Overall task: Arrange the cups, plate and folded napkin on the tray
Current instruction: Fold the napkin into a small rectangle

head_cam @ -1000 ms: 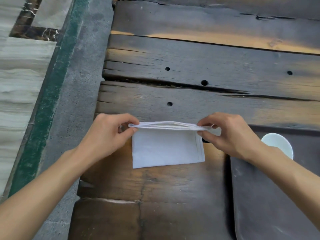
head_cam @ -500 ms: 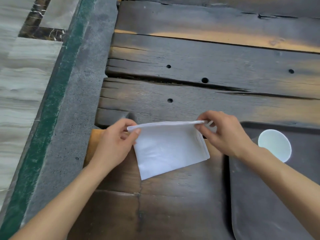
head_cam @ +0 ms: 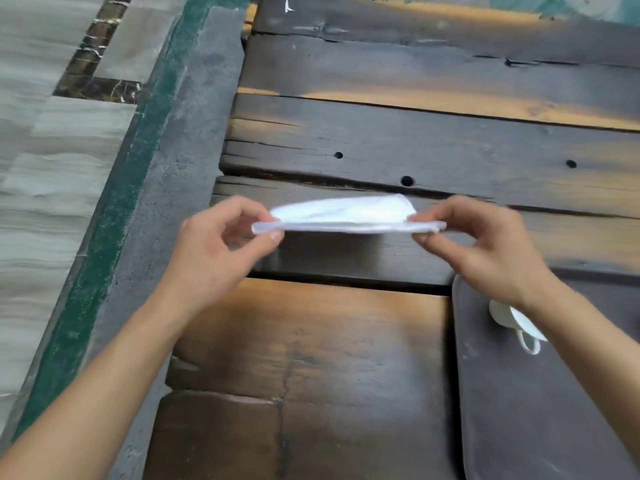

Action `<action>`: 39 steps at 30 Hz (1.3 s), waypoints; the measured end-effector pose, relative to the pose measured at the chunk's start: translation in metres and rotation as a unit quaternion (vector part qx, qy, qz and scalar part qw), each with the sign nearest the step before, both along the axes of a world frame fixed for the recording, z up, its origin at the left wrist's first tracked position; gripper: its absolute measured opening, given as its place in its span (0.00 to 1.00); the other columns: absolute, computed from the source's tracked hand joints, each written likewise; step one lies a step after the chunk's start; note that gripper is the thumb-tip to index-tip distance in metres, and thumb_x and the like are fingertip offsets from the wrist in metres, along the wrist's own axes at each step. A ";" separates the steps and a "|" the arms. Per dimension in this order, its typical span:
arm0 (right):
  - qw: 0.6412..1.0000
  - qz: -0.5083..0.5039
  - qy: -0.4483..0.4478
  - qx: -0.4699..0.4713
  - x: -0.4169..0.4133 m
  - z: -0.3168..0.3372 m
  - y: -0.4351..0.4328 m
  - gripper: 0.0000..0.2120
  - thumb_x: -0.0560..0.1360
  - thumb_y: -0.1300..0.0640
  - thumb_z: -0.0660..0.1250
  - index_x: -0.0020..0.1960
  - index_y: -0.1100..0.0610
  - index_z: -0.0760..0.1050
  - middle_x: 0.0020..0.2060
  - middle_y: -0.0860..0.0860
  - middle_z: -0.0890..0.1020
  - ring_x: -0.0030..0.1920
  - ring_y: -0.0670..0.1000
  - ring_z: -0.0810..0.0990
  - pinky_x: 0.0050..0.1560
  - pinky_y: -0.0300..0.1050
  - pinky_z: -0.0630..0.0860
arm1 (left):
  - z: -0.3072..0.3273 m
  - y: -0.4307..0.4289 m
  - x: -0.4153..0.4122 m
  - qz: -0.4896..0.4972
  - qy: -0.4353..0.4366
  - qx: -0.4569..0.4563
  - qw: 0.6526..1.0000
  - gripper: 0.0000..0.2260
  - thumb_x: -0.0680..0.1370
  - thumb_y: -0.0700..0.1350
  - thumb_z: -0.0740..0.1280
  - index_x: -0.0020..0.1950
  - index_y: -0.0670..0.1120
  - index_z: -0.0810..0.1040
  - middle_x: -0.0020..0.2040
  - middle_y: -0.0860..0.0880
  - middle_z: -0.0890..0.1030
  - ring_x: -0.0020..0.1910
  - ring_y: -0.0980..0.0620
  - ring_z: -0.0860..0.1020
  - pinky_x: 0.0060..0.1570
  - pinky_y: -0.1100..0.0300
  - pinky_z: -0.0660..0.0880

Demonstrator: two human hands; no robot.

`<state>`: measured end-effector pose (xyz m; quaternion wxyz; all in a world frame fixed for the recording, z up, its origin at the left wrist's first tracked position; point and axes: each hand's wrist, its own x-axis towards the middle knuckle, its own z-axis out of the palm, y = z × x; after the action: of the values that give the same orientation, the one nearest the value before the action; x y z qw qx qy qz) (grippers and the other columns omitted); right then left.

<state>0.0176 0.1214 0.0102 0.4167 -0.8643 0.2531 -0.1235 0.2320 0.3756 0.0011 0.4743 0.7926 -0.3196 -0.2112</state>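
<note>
A white folded napkin (head_cam: 343,216) hangs in the air above the dark wooden table (head_cam: 311,341), held nearly flat and seen almost edge-on. My left hand (head_cam: 221,251) pinches its left end and my right hand (head_cam: 485,251) pinches its right end. A dark tray (head_cam: 519,410) lies at the lower right of the table. On it stands a white cup (head_cam: 509,315) with a handle, partly hidden behind my right wrist. No plate is in view.
The table's left edge (head_cam: 221,168) drops to a grey stone kerb (head_cam: 180,168) with a green strip and a pale tiled floor. The tabletop is made of rough planks with gaps and small holes.
Both hands have lifted the napkin off the table and turned it from hanging flat to nearly horizontal. The view has shifted, so the table and tray sit lower in the frame.
</note>
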 end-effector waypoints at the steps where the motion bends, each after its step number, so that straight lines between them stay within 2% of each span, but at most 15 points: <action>1: 1.000 0.014 0.022 0.000 -0.011 -0.004 0.005 0.06 0.73 0.51 0.74 0.50 0.47 0.84 0.46 0.40 0.87 0.50 0.40 0.85 0.57 0.44 0.79 | -0.007 0.010 -0.008 -0.018 -0.002 0.022 1.000 0.04 0.75 0.45 0.76 0.48 0.50 0.84 0.45 0.51 0.86 0.44 0.48 0.84 0.46 0.53 0.80; 4: 0.989 0.068 0.128 -0.008 -0.041 -0.025 0.021 0.09 0.72 0.54 0.76 0.49 0.42 0.83 0.46 0.38 0.86 0.47 0.40 0.85 0.54 0.44 0.78 | -0.032 0.040 -0.032 -0.070 0.000 0.088 0.994 0.05 0.74 0.48 0.77 0.47 0.54 0.84 0.46 0.54 0.86 0.39 0.50 0.79 0.43 0.55 0.77; 6: 0.975 0.106 0.193 0.003 -0.057 -0.041 0.032 0.10 0.71 0.54 0.76 0.49 0.41 0.81 0.45 0.39 0.86 0.43 0.43 0.84 0.50 0.46 0.78 | -0.049 0.057 -0.046 -0.114 0.007 0.130 0.985 0.07 0.74 0.46 0.78 0.46 0.56 0.82 0.51 0.58 0.85 0.45 0.55 0.78 0.46 0.64 0.74; 8: 0.969 0.135 0.207 0.028 -0.067 -0.053 0.042 0.10 0.72 0.54 0.75 0.49 0.41 0.79 0.45 0.38 0.85 0.44 0.43 0.83 0.48 0.42 0.77 | -0.062 0.069 -0.055 -0.137 0.036 0.153 0.978 0.07 0.74 0.45 0.77 0.46 0.57 0.82 0.52 0.60 0.84 0.49 0.60 0.78 0.47 0.71 0.71; 11: 0.971 0.136 0.187 0.058 -0.072 -0.065 0.048 0.08 0.73 0.54 0.75 0.48 0.42 0.80 0.46 0.37 0.85 0.48 0.41 0.83 0.50 0.35 0.76 | -0.074 0.073 -0.056 -0.125 0.067 0.157 0.977 0.05 0.75 0.49 0.76 0.47 0.57 0.81 0.48 0.62 0.85 0.48 0.60 0.80 0.46 0.71 0.70; 13: 0.978 0.090 0.163 0.092 -0.069 -0.071 0.046 0.06 0.74 0.51 0.75 0.49 0.43 0.82 0.46 0.39 0.86 0.47 0.41 0.84 0.47 0.32 0.76 | -0.079 0.069 -0.052 -0.085 0.087 0.139 0.983 0.06 0.75 0.50 0.76 0.48 0.56 0.80 0.44 0.60 0.86 0.45 0.60 0.81 0.46 0.68 0.72; 17: 0.980 -0.029 0.117 0.156 -0.053 -0.083 0.037 0.08 0.73 0.46 0.75 0.51 0.44 0.82 0.42 0.45 0.87 0.44 0.47 0.86 0.49 0.42 0.80 | -0.083 0.048 -0.041 0.005 0.129 0.072 0.989 0.07 0.74 0.53 0.75 0.49 0.56 0.81 0.42 0.53 0.87 0.45 0.56 0.84 0.50 0.64 0.78; 20: 0.978 -0.072 0.048 0.189 -0.035 -0.091 0.032 0.08 0.75 0.51 0.74 0.54 0.42 0.81 0.43 0.45 0.86 0.44 0.45 0.85 0.49 0.38 0.79 | -0.088 0.028 -0.035 0.053 0.178 0.003 0.983 0.07 0.76 0.46 0.74 0.52 0.53 0.80 0.40 0.50 0.86 0.41 0.54 0.84 0.45 0.66 0.79; 23: 0.974 -0.099 0.013 0.202 -0.020 -0.098 0.031 0.13 0.76 0.50 0.72 0.60 0.40 0.79 0.43 0.45 0.84 0.42 0.42 0.82 0.45 0.38 0.79 | -0.097 0.011 -0.031 0.090 0.194 -0.031 0.976 0.08 0.80 0.40 0.71 0.55 0.51 0.79 0.39 0.50 0.86 0.40 0.57 0.83 0.40 0.65 0.76; 26: 0.966 -0.095 0.015 0.239 -0.013 -0.105 0.033 0.24 0.74 0.50 0.76 0.67 0.40 0.74 0.50 0.46 0.84 0.50 0.44 0.84 0.48 0.40 0.81 | -0.107 0.003 -0.029 0.134 0.184 -0.035 0.973 0.08 0.81 0.42 0.70 0.53 0.55 0.80 0.41 0.45 0.85 0.41 0.52 0.80 0.42 0.55 0.73; 28: 0.964 -0.083 0.029 0.251 -0.011 -0.110 0.033 0.28 0.74 0.53 0.76 0.70 0.40 0.71 0.52 0.48 0.85 0.54 0.47 0.84 0.51 0.43 0.81 | -0.112 0.000 -0.028 0.150 0.173 -0.035 0.973 0.06 0.81 0.43 0.70 0.52 0.55 0.80 0.39 0.46 0.84 0.40 0.54 0.78 0.43 0.53 0.71; 30: 0.966 -0.085 0.028 0.241 -0.008 -0.113 0.030 0.29 0.75 0.56 0.75 0.71 0.41 0.71 0.49 0.47 0.86 0.52 0.46 0.84 0.50 0.39 0.80 | -0.114 -0.003 -0.027 0.158 0.173 -0.030 0.972 0.06 0.81 0.44 0.70 0.52 0.56 0.80 0.38 0.51 0.84 0.39 0.57 0.78 0.43 0.56 0.72; 33: 0.971 -0.114 0.028 0.211 -0.002 -0.115 0.028 0.27 0.75 0.59 0.75 0.71 0.44 0.73 0.44 0.45 0.86 0.47 0.43 0.84 0.49 0.35 0.79 | -0.116 -0.004 -0.023 0.146 0.211 -0.016 0.967 0.08 0.80 0.46 0.70 0.56 0.59 0.79 0.42 0.51 0.87 0.43 0.56 0.83 0.44 0.57 0.76; 37: 0.965 -0.157 0.040 0.204 -0.003 -0.118 0.035 0.21 0.74 0.56 0.75 0.65 0.44 0.76 0.42 0.46 0.86 0.38 0.48 0.84 0.42 0.41 0.80 | -0.116 -0.002 -0.022 0.138 0.227 0.010 0.964 0.14 0.79 0.43 0.73 0.58 0.60 0.78 0.47 0.53 0.88 0.43 0.53 0.86 0.38 0.60 0.80; 39: 0.959 -0.178 0.030 0.220 -0.006 -0.120 0.039 0.16 0.74 0.53 0.75 0.60 0.44 0.78 0.39 0.45 0.86 0.36 0.47 0.82 0.38 0.37 0.78 | -0.117 -0.001 -0.023 0.147 0.222 0.019 0.964 0.14 0.77 0.42 0.74 0.58 0.57 0.78 0.47 0.54 0.88 0.42 0.52 0.87 0.38 0.58 0.81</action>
<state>0.0117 0.1601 -0.1100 0.5597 -0.6957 0.4363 -0.1114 0.2089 0.3747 -0.1156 0.5443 0.7728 -0.0827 -0.3156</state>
